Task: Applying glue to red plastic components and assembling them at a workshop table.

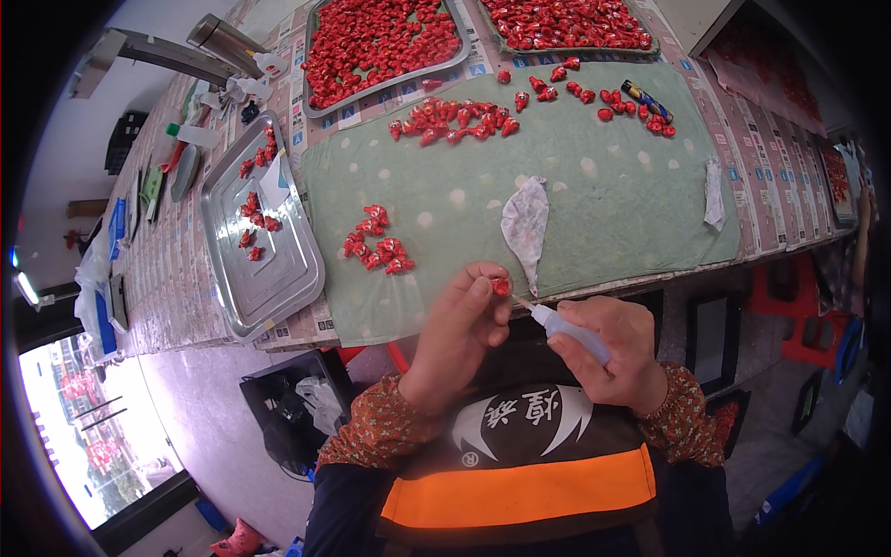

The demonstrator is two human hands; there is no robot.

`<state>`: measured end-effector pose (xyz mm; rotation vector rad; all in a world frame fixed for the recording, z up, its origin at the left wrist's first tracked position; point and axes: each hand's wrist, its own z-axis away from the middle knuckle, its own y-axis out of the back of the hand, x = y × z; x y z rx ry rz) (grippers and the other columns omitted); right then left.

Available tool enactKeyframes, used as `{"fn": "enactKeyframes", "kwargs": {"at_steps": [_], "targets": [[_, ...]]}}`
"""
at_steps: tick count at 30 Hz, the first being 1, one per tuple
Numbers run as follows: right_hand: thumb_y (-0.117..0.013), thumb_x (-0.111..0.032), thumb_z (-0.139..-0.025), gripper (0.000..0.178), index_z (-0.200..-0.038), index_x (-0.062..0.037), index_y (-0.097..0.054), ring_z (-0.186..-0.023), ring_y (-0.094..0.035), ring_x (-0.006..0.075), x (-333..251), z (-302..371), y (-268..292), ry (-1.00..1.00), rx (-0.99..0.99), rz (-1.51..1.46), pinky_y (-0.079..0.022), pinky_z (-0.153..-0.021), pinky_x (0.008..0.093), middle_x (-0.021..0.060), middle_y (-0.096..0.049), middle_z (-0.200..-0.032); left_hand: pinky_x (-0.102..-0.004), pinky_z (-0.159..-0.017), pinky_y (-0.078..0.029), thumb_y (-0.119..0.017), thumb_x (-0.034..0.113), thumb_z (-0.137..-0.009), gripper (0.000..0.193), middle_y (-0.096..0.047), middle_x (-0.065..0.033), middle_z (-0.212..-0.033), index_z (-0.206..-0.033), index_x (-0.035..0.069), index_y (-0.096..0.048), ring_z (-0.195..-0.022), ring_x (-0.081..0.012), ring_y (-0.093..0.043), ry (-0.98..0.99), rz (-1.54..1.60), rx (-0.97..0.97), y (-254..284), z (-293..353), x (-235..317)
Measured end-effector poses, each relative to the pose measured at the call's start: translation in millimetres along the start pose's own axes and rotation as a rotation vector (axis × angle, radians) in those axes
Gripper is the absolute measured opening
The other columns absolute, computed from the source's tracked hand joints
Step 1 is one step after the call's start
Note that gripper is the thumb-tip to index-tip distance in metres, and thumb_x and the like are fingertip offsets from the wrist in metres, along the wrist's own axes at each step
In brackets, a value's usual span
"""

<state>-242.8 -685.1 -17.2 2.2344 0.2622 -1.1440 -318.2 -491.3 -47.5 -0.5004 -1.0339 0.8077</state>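
Between the fingertips of my left hand (461,325) is a small red figurine-like piece (501,287), held just over the table's near edge. My right hand (617,345) is wrapped round a translucent squeeze bottle (574,334), whose thin nozzle points left at the red piece. Whether the tip touches the piece is too small to tell. A crumpled white cloth (526,227) lies on the green spotted mat (594,200) just beyond my hands. Left of it rests a small cluster of red pieces (379,243); a larger group (455,121) lies farther back.
Two metal trays full of red pieces, a left one (385,46) and a right one (568,23), stand at the back. A silver tray (264,292) at left holds several pieces. A dark blue and yellow tube (647,99) lies far right. Red stools (784,288) stand beyond the table's right side.
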Motion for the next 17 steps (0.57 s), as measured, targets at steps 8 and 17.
{"fn": "enactKeyframes", "kwargs": {"at_steps": [8, 17], "targets": [[-0.075, -0.006, -0.075, 0.029, -0.101, -0.0028, -0.061, -0.065, -0.066, 0.0283, 1.3, 0.8, 2.4, -0.022, 0.01, -0.002, -0.052, -0.058, 0.0322, 0.0131, -0.067, -0.082, -0.0186, -0.054, -0.04, -0.055, 0.027, -0.099, 0.024, -0.053, -0.0029, -0.098, -0.114, 0.008, -0.053, -0.077, -0.0087, -0.05, 0.016, 0.012, -0.025, -0.6, -0.2, -0.6], [-0.077, -0.013, -0.082, 0.034, -0.107, -0.0024, -0.057, -0.073, -0.067, 0.018, 10.1, -2.0, 12.5, -0.269, 0.016, -0.187, -0.051, -0.066, 0.0253, 0.0106, -0.069, -0.094, -0.022, -0.057, -0.039, -0.051, 0.03, -0.1, 0.024, -0.051, -0.0006, -0.096, -0.113, 0.01, -0.052, -0.077, -0.0095, -0.048, 0.062, 0.062, -0.037, 4.8, 1.0, 1.5]]}}
